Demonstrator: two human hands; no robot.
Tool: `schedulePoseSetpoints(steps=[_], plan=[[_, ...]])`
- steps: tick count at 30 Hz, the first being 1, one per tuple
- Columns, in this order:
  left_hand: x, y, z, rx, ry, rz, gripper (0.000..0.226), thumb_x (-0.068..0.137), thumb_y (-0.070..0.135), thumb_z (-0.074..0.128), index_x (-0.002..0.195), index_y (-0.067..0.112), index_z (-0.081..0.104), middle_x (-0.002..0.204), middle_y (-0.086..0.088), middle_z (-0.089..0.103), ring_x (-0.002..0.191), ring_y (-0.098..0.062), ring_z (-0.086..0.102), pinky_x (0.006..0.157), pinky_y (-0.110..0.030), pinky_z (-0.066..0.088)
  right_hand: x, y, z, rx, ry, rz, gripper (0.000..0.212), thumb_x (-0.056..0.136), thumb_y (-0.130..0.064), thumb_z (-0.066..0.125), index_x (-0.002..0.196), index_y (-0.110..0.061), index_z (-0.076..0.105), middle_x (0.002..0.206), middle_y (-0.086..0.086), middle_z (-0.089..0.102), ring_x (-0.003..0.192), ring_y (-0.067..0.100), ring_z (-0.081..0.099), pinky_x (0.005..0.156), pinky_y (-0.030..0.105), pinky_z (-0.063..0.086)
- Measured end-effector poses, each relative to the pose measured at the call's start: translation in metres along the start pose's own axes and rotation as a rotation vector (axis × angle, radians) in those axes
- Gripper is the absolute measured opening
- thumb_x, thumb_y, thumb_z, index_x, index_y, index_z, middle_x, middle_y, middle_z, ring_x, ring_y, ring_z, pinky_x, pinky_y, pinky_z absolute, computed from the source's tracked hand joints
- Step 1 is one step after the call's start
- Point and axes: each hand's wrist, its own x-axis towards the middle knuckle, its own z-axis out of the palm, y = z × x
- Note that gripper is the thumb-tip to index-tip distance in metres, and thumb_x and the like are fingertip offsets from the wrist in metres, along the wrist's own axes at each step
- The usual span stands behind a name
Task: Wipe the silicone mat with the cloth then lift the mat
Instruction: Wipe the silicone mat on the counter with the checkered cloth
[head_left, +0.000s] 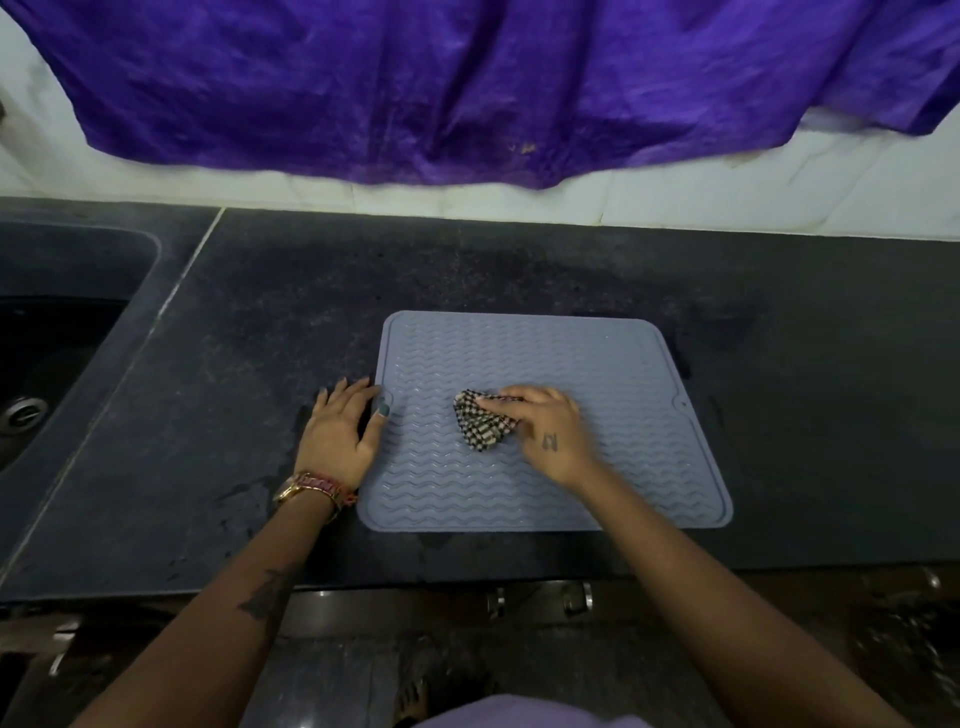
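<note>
On the dark countertop (519, 270) beside a sink (57, 364) lies the silicone mat (623, 374).

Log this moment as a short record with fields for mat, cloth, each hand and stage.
mat: grey-blue wavy-ribbed silicone mat, flat on the dark stone counter
cloth: crumpled black-and-beige checked cloth, on the mat
right hand: holds the cloth against the mat
left hand: flat on the counter, thumb on the mat's left edge
stage: wiping; mat not lifted

My arms are bare, no sleeves. Left wrist: gold watch (289, 491) plus red-pink thread bands (326, 486). Left forearm has a dark tattoo (266, 597). Small tattoo (549, 442) on right hand (550, 434). Teal nail polish.
</note>
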Motion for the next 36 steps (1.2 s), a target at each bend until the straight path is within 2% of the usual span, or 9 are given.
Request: schedulePoseSetpoints(steps=[3, 6, 10, 13, 17, 21, 24, 27, 36], plan=[[0.001, -0.001, 0.001, 0.025, -0.002, -0.001, 0.077, 0.081, 0.060, 0.015, 0.132, 0.013, 0.049, 0.143, -0.008, 0.044, 0.139, -0.027, 0.029, 0.118, -0.041, 0.010, -0.036, -0.005, 0.010, -0.036, 0.041, -0.054, 0.054, 0.086, -0.004, 0.054, 0.127, -0.039, 0.052, 0.130, -0.001, 0.056, 0.114, 0.026, 0.050, 0.094, 0.034, 0.026], [0.002, -0.001, 0.000, 0.025, -0.004, -0.010, 0.077, 0.081, 0.061, 0.016, 0.132, 0.014, 0.050, 0.143, -0.008, 0.044, 0.139, -0.028, 0.029, 0.118, -0.041, 0.011, -0.047, -0.010, 0.015, -0.092, 0.018, -0.076, 0.059, 0.089, -0.002, 0.049, 0.132, -0.043, 0.045, 0.137, -0.005, 0.049, 0.121, 0.021, 0.042, 0.103, 0.035, 0.021], [0.001, -0.001, 0.000, 0.034, -0.012, -0.008, 0.078, 0.080, 0.062, 0.016, 0.132, 0.014, 0.049, 0.144, -0.008, 0.043, 0.139, -0.027, 0.028, 0.118, -0.040, 0.010, -0.040, -0.014, -0.001, 0.005, -0.028, -0.076, 0.052, 0.087, -0.002, 0.052, 0.125, -0.037, 0.055, 0.131, -0.004, 0.055, 0.114, 0.022, 0.047, 0.095, 0.033, 0.028], [0.001, 0.000, 0.001, 0.023, 0.001, -0.005, 0.077, 0.080, 0.062, 0.018, 0.131, 0.014, 0.050, 0.143, -0.009, 0.044, 0.139, -0.028, 0.029, 0.118, -0.041, 0.010, -0.083, -0.021, 0.012, -0.010, 0.068, -0.155, 0.055, 0.080, -0.001, 0.060, 0.123, -0.037, 0.059, 0.124, -0.003, 0.061, 0.108, 0.023, 0.053, 0.091, 0.039, 0.038], [0.001, 0.002, 0.000, 0.024, 0.007, -0.007, 0.075, 0.081, 0.060, 0.020, 0.131, 0.013, 0.050, 0.143, -0.010, 0.045, 0.138, -0.029, 0.029, 0.118, -0.041, 0.011, -0.087, -0.025, 0.018, 0.020, 0.079, -0.150, 0.047, 0.084, -0.008, 0.054, 0.121, -0.037, 0.060, 0.125, -0.004, 0.060, 0.108, 0.015, 0.041, 0.092, 0.033, 0.029], [0.000, 0.003, -0.001, 0.031, -0.010, -0.005, 0.077, 0.080, 0.061, 0.019, 0.133, 0.014, 0.048, 0.144, -0.009, 0.043, 0.139, -0.028, 0.027, 0.118, -0.041, 0.010, -0.097, -0.014, 0.009, 0.002, 0.061, -0.136, 0.058, 0.078, -0.001, 0.055, 0.121, -0.039, 0.060, 0.125, -0.010, 0.059, 0.108, 0.014, 0.048, 0.090, 0.025, 0.027], [0.000, 0.002, 0.000, 0.027, -0.009, -0.008, 0.080, 0.079, 0.063, 0.018, 0.133, 0.014, 0.048, 0.144, -0.009, 0.043, 0.139, -0.028, 0.027, 0.118, -0.041, 0.010, -0.124, -0.007, 0.009, -0.048, 0.143, -0.197, 0.055, 0.077, -0.002, 0.059, 0.120, -0.036, 0.061, 0.124, -0.004, 0.061, 0.106, 0.019, 0.055, 0.093, 0.030, 0.031], [0.000, 0.003, 0.000, 0.031, -0.010, -0.008, 0.080, 0.078, 0.064, 0.018, 0.133, 0.013, 0.048, 0.144, -0.009, 0.043, 0.139, -0.028, 0.028, 0.118, -0.041, 0.010, -0.121, -0.008, 0.011, -0.004, 0.185, -0.186, 0.054, 0.078, 0.002, 0.058, 0.119, -0.033, 0.063, 0.123, -0.003, 0.061, 0.108, 0.015, 0.048, 0.094, 0.031, 0.032], [0.001, 0.001, 0.000, 0.058, -0.016, -0.006, 0.080, 0.079, 0.065, 0.017, 0.133, 0.015, 0.048, 0.145, -0.007, 0.042, 0.139, -0.027, 0.027, 0.118, -0.041, 0.010, -0.146, 0.022, 0.003, -0.129, 0.199, -0.209, 0.050, 0.083, -0.007, 0.043, 0.123, -0.032, 0.059, 0.126, 0.000, 0.060, 0.113, 0.017, 0.045, 0.096, 0.039, 0.034]])
